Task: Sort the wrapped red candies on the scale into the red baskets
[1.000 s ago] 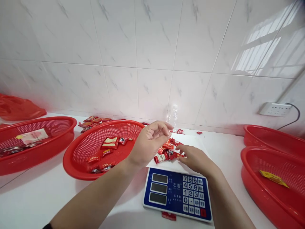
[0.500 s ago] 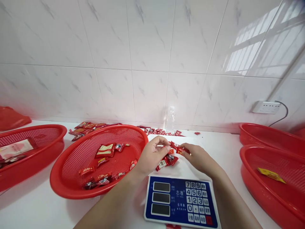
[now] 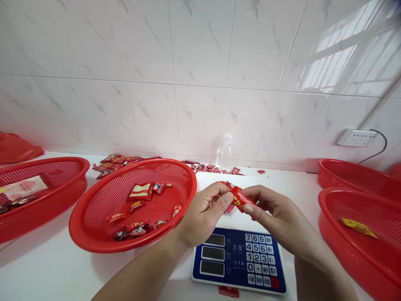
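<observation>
Both hands meet above the white plate (image 3: 206,180) of a scale with a blue keypad panel (image 3: 238,261). Between them is a red wrapped candy (image 3: 240,199) with yellow lettering. My left hand (image 3: 203,211) pinches its left end between thumb and fingers. The right end is gripped by my right hand (image 3: 271,209), thumb in front and fingers behind. More red wrappers show behind the fingertips, partly hidden by my left hand. Left of the hands, a red perforated basket (image 3: 94,200) holds several wrapped snacks (image 3: 140,191).
Another red basket (image 3: 69,190) stands at the far left, and two more (image 3: 332,167) (image 3: 328,209) at the right, the nearer with a yellow packet (image 3: 359,227). Small red packets (image 3: 213,168) and a clear plastic container (image 3: 227,152) lie along the tiled wall.
Both hands have come nearer to the camera with the red candy, which now shows its yellow lettering. The wrappers on the plate are now mostly hidden. The view has shifted slightly.
</observation>
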Tool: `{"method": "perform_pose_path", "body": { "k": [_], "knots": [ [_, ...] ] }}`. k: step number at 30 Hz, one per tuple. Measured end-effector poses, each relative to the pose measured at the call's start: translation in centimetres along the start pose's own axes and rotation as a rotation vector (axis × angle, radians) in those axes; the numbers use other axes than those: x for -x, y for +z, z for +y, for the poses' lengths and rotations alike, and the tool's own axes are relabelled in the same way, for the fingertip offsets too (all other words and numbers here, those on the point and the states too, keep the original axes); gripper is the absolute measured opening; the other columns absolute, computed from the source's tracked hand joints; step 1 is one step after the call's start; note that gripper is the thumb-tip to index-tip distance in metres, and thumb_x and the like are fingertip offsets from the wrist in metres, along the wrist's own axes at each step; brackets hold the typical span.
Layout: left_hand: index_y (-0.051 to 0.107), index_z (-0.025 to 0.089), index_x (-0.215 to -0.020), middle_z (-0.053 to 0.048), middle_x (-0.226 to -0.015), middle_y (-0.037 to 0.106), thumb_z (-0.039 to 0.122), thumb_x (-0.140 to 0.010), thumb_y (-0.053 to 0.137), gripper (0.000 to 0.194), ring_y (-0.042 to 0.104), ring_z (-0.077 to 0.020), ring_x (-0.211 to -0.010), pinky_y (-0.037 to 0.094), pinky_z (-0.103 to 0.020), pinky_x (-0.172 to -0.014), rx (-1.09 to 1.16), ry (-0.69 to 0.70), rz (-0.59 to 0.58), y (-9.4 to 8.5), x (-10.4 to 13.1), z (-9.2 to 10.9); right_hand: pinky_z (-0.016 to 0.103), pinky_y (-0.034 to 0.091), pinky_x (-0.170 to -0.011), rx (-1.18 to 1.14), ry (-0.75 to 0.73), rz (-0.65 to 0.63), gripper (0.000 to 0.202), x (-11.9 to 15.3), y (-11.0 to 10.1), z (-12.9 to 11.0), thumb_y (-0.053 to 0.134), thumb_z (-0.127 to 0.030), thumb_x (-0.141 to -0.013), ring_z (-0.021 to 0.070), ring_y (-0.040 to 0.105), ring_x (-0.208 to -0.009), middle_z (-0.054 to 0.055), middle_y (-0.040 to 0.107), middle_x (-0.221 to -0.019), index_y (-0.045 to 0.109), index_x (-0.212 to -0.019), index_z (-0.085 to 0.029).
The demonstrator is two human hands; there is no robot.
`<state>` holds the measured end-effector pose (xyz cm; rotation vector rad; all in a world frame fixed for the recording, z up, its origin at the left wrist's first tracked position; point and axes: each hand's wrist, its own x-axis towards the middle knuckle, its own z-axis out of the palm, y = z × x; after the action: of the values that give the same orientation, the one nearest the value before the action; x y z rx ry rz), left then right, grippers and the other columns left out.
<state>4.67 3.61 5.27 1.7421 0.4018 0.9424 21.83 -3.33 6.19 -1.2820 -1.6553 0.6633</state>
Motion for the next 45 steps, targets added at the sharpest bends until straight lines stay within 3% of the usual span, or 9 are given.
{"method": "perform_pose_path", "body": {
  "k": [4, 11, 18, 29, 35, 39, 45],
  "knots": [
    [0.057, 0.019, -0.082, 0.0, -0.073, 0.05, 0.032, -0.092, 0.046, 0.02, 0.046, -0.0112, -0.066, 0.04, -0.025, -0.063, -0.083, 0.034, -0.026, -0.1, 0.5, 0.5, 0.024, 0.037, -0.055, 0.116, -0.007, -0.086, 0.029, 0.6, -0.1, -0.6, 0.046, -0.042, -0.09, 0.0113, 0.046, -0.062, -0.002, 0.054, -0.066, 0.056, -0.073, -0.021],
    [0.049, 0.018, -0.072, 0.001, -0.067, 0.045, 0.037, -0.092, 0.043, 0.029, 0.042, -0.0115, -0.063, 0.036, -0.026, -0.059, -0.198, 0.002, -0.198, -0.3, 0.8, 1.1, 0.021, 0.034, -0.053, 0.067, -0.087, -0.191, 0.031, 1.1, -0.2, -0.8, 0.048, -0.037, -0.091, 0.0094, 0.039, -0.058, -0.004, 0.043, -0.062, 0.047, -0.065, -0.02],
    [0.047, 0.016, -0.067, 0.002, -0.065, 0.043, 0.034, -0.092, 0.045, 0.03, 0.038, -0.0095, -0.061, 0.034, -0.023, -0.059, -0.359, 0.161, -0.164, 0.0, 0.9, 1.1, 0.02, 0.028, -0.051, 0.086, -0.144, -0.125, 0.029, 1.2, 1.1, -0.6, 0.055, -0.034, -0.087, 0.008, 0.036, -0.057, -0.005, 0.043, -0.062, 0.044, -0.066, -0.019],
    [0.047, 0.017, -0.07, 0.003, -0.067, 0.043, 0.029, -0.092, 0.045, 0.025, 0.04, -0.0091, -0.062, 0.036, -0.022, -0.061, -0.267, 0.165, -0.221, 0.1, 1.3, 1.8, 0.023, 0.023, -0.049, 0.144, -0.419, 0.004, 0.04, 1.1, 1.7, -0.5, 0.054, -0.039, -0.088, 0.0077, 0.03, -0.052, -0.006, 0.031, -0.056, 0.033, -0.06, -0.019],
    [0.046, 0.017, -0.068, 0.003, -0.065, 0.042, 0.031, -0.092, 0.044, 0.027, 0.039, -0.0093, -0.06, 0.035, -0.023, -0.056, -0.249, 0.113, -0.21, 0.2, 1.3, 1.6, 0.021, 0.022, -0.048, 0.099, -0.315, -0.049, 0.042, 1.3, 1.4, -0.2, 0.056, -0.042, -0.086, 0.0071, 0.028, -0.053, -0.006, 0.03, -0.057, 0.032, -0.06, -0.019],
    [0.046, 0.017, -0.068, 0.002, -0.064, 0.042, 0.033, -0.094, 0.039, 0.031, 0.039, -0.0092, -0.059, 0.034, -0.023, -0.055, -0.257, 0.09, -0.217, 0.2, 1.4, 1.6, 0.02, 0.025, -0.05, 0.061, -0.272, -0.151, 0.037, 1.4, 0.8, -0.5, 0.054, -0.038, -0.088, 0.0069, 0.03, -0.055, -0.006, 0.033, -0.06, 0.035, -0.063, -0.019],
    [0.049, 0.017, -0.07, 0.003, -0.065, 0.045, 0.028, -0.093, 0.042, 0.026, 0.041, -0.0085, -0.06, 0.037, -0.022, -0.057, -0.359, 0.191, -0.175, 0.4, 1.4, 1.8, 0.019, 0.029, -0.053, 0.068, -0.226, -0.25, 0.027, 1.5, -0.3, -0.8, 0.057, -0.028, -0.087, 0.0065, 0.035, -0.058, -0.006, 0.041, -0.063, 0.042, -0.067, -0.02]
  ]
}}
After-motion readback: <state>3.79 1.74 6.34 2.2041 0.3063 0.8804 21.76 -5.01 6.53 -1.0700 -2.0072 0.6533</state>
